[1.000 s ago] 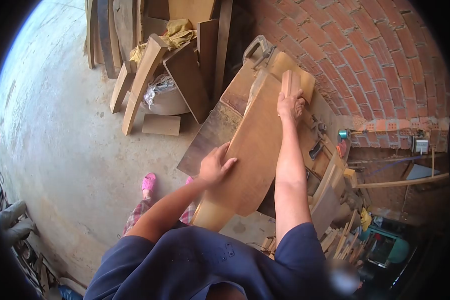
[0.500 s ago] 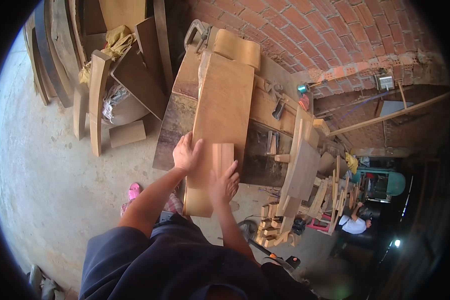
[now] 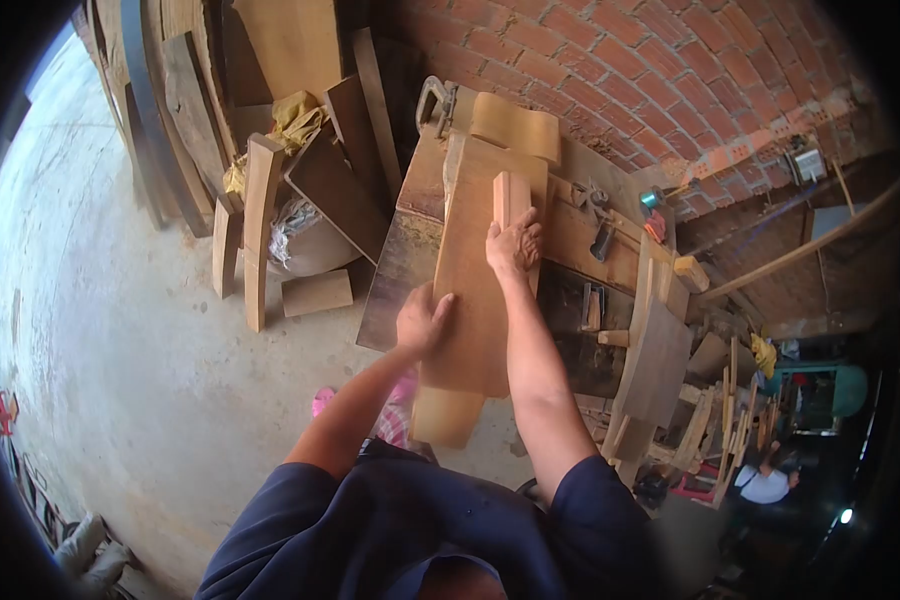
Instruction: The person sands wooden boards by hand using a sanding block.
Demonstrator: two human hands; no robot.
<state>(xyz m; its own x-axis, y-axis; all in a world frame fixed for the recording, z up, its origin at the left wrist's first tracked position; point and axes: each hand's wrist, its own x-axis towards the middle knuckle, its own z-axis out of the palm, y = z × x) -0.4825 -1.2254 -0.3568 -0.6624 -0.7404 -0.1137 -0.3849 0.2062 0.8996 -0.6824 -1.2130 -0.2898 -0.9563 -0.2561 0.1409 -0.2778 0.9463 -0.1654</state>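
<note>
A wide wooden board [image 3: 485, 290] lies lengthwise on the workbench. My right hand [image 3: 515, 243] is closed over the near end of a small wooden block [image 3: 512, 197], which rests on the far part of the board; the block's underside is hidden. At the board's left edge is my left hand [image 3: 425, 320], its thumb on top and its fingers curled at the side. A curved tan sheet [image 3: 515, 128] lies beyond the board's far end, and another tan sheet [image 3: 445, 415] sticks out under its near end.
A C-clamp [image 3: 432, 105] grips the bench's far left corner. Hand tools [image 3: 600, 240] lie on the right side. Planks [image 3: 260, 230] and a sack [image 3: 315, 240] stand at left. A brick wall [image 3: 610, 80] rises behind; a person [image 3: 765, 483] is far right.
My right hand has slid the wooden block away from me, toward the board's far end. My left hand stays at the board's left edge. The whole view has shifted.
</note>
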